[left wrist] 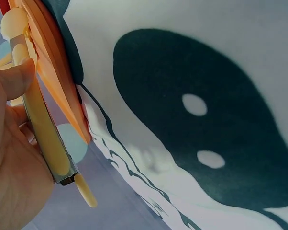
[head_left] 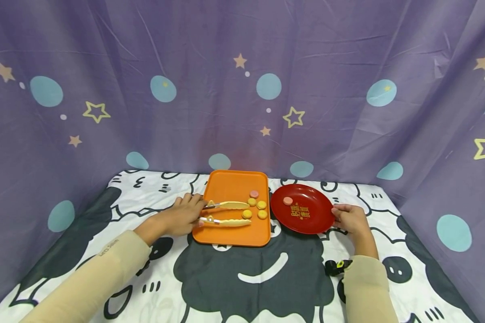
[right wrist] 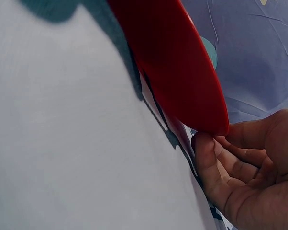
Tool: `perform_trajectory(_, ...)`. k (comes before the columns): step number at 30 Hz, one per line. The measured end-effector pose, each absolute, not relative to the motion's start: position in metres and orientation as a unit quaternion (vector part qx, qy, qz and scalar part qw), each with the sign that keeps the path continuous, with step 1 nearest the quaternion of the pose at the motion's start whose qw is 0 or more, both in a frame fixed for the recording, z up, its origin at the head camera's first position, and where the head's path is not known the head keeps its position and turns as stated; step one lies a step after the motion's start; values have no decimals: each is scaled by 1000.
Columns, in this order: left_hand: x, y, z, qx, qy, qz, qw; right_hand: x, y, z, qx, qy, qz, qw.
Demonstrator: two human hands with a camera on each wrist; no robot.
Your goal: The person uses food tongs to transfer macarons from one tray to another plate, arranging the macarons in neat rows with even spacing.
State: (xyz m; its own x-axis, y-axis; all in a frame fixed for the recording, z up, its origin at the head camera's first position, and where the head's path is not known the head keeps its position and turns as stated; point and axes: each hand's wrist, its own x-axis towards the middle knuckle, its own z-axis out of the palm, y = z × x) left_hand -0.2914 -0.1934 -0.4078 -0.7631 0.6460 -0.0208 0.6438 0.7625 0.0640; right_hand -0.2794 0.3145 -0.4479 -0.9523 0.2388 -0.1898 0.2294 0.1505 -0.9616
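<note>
A person in beige sleeves (head_left: 372, 287) works with both hands at a cloth (head_left: 210, 296) printed with black-and-white cartoon faces, a purple curtain (head_left: 323, 40) of stars and blue ovals behind. The left hand (head_left: 182, 215) is partly closed around a pair of tongs (head_left: 232, 205), thumb on one arm and fingers on the other, at the left edge of an orange tray (head_left: 226, 188). The tongs' cream-colored tips stand apart over the tray, pointing right, with one yellow disc (head_left: 246, 214) in the gap between them. Three more yellow discs (head_left: 262, 215) and a pink disc (head_left: 253, 194) sit close by on the tray's right side; whether the upper tip touches the nearest of them cannot be told. The right hand (head_left: 350, 219) pinches the right rim of a red plate (head_left: 317, 208) between thumb and fingers, as the right wrist view confirms, its other fingers curled beneath. The plate, lettered in gold at its center, is just right of the tray and carries a second pink disc (head_left: 288, 201) toward its left side. A small black device (head_left: 334, 268) shows at the right cuff, and dark lettering (head_left: 108, 247) marks the left sleeve.
</note>
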Motion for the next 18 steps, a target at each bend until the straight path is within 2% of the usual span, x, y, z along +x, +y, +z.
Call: perform_trajectory(18,-295,-187,-406,347,938,17,8,-280,314,-449,-156,-762,628,7)
